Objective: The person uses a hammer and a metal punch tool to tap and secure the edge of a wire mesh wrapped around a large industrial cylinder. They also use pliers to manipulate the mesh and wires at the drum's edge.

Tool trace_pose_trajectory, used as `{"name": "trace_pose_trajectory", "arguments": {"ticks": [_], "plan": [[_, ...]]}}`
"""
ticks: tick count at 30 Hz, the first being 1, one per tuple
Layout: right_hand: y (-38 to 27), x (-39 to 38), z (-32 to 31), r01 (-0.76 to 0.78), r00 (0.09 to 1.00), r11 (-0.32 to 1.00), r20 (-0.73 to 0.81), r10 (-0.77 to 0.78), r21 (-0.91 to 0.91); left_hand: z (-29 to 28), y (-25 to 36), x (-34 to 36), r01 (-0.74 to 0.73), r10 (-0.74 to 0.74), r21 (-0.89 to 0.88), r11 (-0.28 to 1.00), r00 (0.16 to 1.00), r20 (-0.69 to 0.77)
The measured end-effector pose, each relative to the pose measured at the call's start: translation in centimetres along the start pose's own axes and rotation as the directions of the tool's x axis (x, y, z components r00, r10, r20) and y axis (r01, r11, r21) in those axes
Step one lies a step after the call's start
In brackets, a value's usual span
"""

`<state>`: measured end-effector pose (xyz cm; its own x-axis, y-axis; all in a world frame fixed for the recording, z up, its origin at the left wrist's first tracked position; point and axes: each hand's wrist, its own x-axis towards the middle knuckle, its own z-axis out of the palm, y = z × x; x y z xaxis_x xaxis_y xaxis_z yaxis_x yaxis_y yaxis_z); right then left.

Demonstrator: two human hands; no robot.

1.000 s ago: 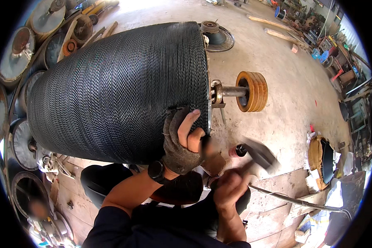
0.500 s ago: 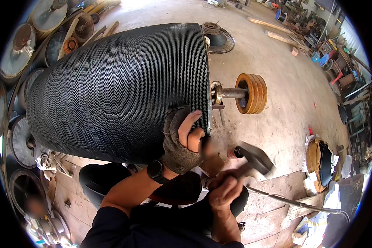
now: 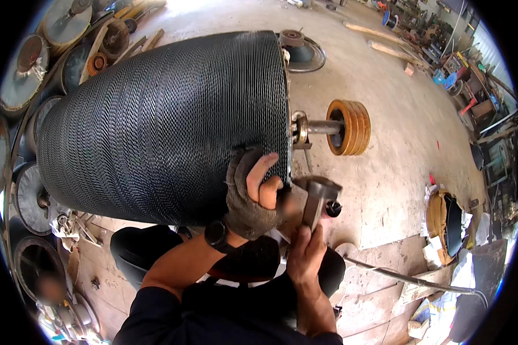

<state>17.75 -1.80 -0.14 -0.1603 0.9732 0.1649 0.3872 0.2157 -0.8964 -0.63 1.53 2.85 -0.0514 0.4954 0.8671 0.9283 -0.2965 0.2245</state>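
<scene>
A large black drum (image 3: 167, 121), its surface covered in close rows of fine toothed ridges, lies on its side in front of me. My left hand (image 3: 250, 201), in a grey glove with some fingers bare, presses against the drum's lower right part. Its fingers are curled, and whatever they may pinch is hidden. My right hand (image 3: 306, 256) grips the handle of a hammer (image 3: 312, 211). The hammer's head is raised just right of my left hand, close beside the drum's right rim. I cannot tell whether it touches anything.
A shaft with an orange-brown grooved pulley (image 3: 351, 127) juts from the drum's right end. Behind it stands a round metal part (image 3: 305, 54). More drums (image 3: 31, 195) are stacked at left. A metal rod (image 3: 411, 280) and a coil in cardboard (image 3: 446, 227) lie at right.
The hammer has swung left toward the drum's right rim, and its head has turned. My right hand has shifted up and slightly left. My left hand has stayed almost in place.
</scene>
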Motion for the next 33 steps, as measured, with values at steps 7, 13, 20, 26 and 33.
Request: {"name": "trace_pose_trajectory", "arguments": {"ticks": [7, 13, 20, 26, 33], "plan": [[0.6, 0.3, 0.6, 0.21, 0.961, 0.972, -0.164, -0.224, -0.102, 0.2, -0.4, -0.9, -0.008, 0.008, 0.008, 1.0, 0.999, 0.031], [-0.9, -0.8, -0.3, -0.022, 0.999, 0.991, -0.033, 0.027, 0.134, 0.3, -0.1, -0.2, -0.048, 0.048, 0.018, 0.999, 0.999, -0.018], [-0.8, 1.2, -1.1, -0.362, 0.929, 0.644, 0.2, 0.312, 0.674, 0.2, 0.4, 0.1, -0.021, 0.021, -0.012, 1.0, 0.998, -0.059], [-1.7, 1.0, -0.5, -0.286, 0.955, 0.775, 0.23, 0.185, 0.564, 0.0, 0.2, -0.3, -0.017, 0.014, -0.041, 0.999, 0.998, -0.067], [-1.7, 1.6, -0.9, -0.294, 0.955, 0.859, 0.172, 0.243, 0.418, 0.5, -0.2, -0.6, -0.017, 0.016, -0.027, 0.999, 0.999, -0.037]]}}
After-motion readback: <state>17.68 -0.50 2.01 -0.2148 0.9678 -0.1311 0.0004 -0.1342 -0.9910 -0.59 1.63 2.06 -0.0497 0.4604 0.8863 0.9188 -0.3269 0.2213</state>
